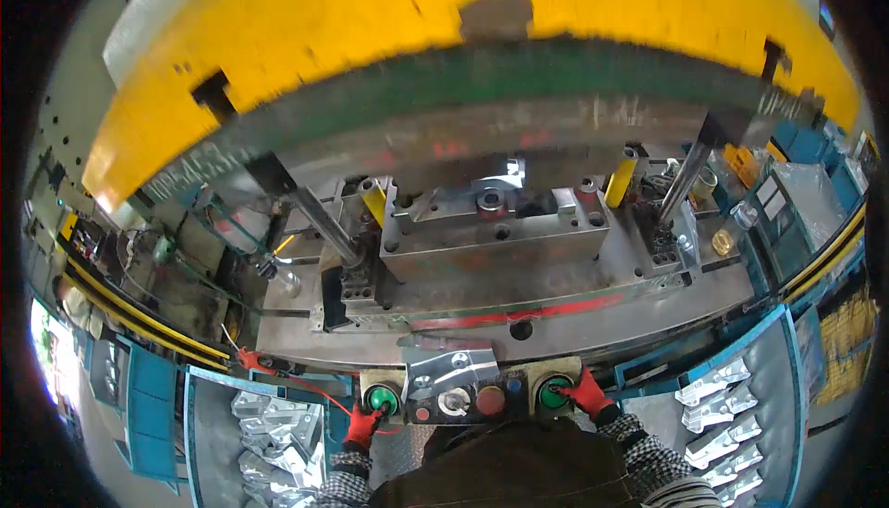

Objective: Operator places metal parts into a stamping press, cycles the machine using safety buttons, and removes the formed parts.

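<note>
Hands in red gloves: our left hand (361, 426) presses the left round green button (381, 400). Our right hand (587, 391) presses the right round green button (553, 393); both grips closed on nothing, fingers flat.

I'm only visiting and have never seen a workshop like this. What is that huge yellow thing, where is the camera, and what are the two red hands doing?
The camera sits on a worker's head and looks down, so its wide lens bends straight edges. The yellow block is the top of a big press; under it sits a grey metal tool block on the press table. The left hand and right hand, both in red gloves, each rest on a green button of the control panel. They hold nothing. A shaped metal sheet part lies above the panel, and blue bins of similar parts stand at both sides.
</note>
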Tool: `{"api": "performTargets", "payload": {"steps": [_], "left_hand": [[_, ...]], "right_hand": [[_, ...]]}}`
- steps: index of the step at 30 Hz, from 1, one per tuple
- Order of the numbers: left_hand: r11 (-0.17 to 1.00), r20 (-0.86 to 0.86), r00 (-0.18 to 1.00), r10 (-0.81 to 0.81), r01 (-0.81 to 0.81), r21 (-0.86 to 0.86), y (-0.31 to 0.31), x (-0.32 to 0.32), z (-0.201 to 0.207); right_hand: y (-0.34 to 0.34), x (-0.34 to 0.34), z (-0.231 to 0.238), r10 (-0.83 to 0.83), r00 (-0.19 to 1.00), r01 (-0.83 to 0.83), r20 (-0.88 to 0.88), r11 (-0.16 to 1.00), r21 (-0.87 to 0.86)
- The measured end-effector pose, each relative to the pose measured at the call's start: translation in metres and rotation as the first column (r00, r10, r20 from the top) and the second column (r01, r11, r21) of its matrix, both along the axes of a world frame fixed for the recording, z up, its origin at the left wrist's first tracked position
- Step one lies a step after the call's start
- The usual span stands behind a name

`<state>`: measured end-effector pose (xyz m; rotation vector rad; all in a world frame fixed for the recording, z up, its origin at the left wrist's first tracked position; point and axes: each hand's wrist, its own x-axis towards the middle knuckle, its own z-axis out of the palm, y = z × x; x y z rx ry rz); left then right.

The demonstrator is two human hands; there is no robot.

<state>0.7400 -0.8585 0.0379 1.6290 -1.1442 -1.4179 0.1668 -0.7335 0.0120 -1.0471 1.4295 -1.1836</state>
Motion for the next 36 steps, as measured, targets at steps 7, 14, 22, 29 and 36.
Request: {"api": "performTargets", "payload": {"steps": [7, 14, 22, 29, 36], "left_hand": [[0.769, 0.492, 0.691, -0.529, 0.636, -0.065, -0.124, -0.020, 0.125], [0.351, 0.564, 0.825, -0.031, 0.537, -0.767, -0.224, -0.259, 0.359], [0.357, 0.743, 0.216, 0.634, 0.770, -0.529, -0.321, -0.384, 0.344], [0.336, 0.637, 0.456, 0.621, 0.580, -0.742, -0.354, -0.371, 0.330], [0.255, 0.360, 0.930, 0.072, 0.332, -0.908, -0.226, -0.323, 0.394]], "right_hand": [[-0.003, -0.011, 0.007, 0.078, 0.988, -0.079, -0.130, 0.997, -0.001], [0.008, -0.024, 0.009, 0.079, 0.990, -0.085, 0.120, 0.995, 0.049], [0.090, -0.164, -0.062, -0.401, 0.915, 0.400, -0.029, 0.901, 0.168], [0.063, -0.282, 0.069, -0.617, 0.787, 0.611, -0.006, 0.779, -0.140], [-0.072, -0.421, 0.117, -0.613, 0.423, 0.560, -0.667, 0.756, -0.340]]}}
